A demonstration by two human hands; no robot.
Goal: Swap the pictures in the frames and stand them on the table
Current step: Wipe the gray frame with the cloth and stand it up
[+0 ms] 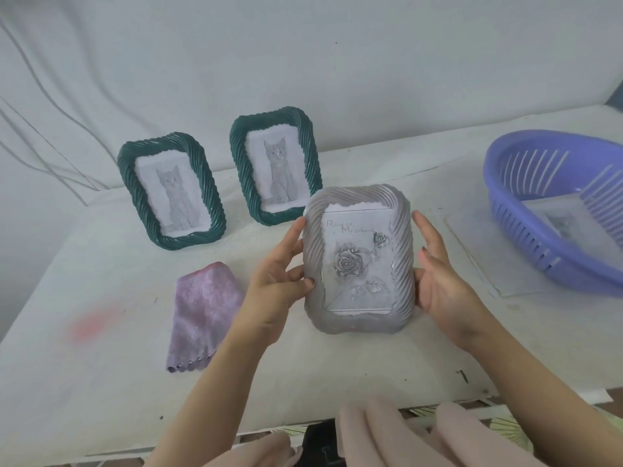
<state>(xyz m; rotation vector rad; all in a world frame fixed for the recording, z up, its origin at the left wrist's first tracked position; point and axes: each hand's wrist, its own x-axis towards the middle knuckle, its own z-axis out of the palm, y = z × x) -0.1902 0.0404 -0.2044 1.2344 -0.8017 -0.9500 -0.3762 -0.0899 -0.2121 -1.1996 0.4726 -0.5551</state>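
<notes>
I hold a pale lilac twisted-rim frame (359,261) upright over the table's middle, its rose picture facing me. My left hand (279,274) grips its left edge, thumb on the front and fingers behind. My right hand (438,274) grips its right edge the same way. Two dark green frames stand on the table behind: one at the left (171,190), one further right (274,166), each showing a grey kitten picture.
A folded purple cloth (204,311) lies left of my left arm. A purple slatted basket (556,210) sits at the right with a kitten picture (561,224) inside, over a clear sheet (478,254). The table's front edge runs near my knees.
</notes>
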